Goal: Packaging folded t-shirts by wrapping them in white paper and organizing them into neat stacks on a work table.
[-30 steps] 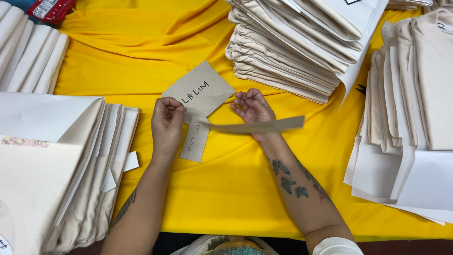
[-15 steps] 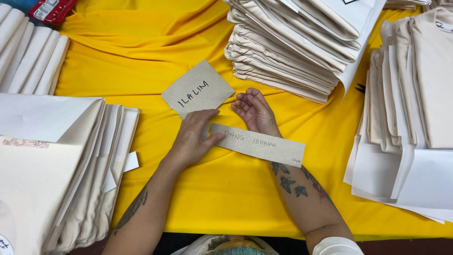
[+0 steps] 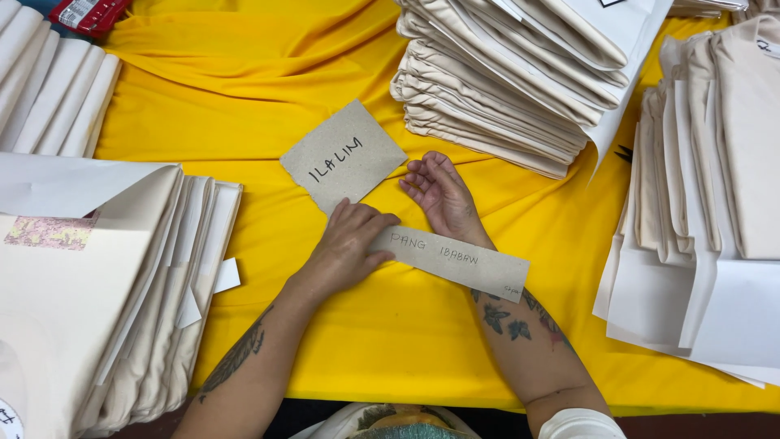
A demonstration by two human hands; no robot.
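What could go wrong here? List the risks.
1. The long card strip lies across the right forearm, pinned only at one end by the left hand; it may slip off.
2. The yellow cloth is wrinkled, so the square card may not lie flat.

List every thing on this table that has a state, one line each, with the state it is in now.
Long cardboard strip: lying across the right forearm, left end under the left hand.
Square cardboard piece: flat on the yellow cloth, untouched.
Right hand: palm up, fingers loosely curled, holding nothing.
Folded cream fabric stacks: piled, fanned at the edges.
Red packet: at the far corner, partly cut off.
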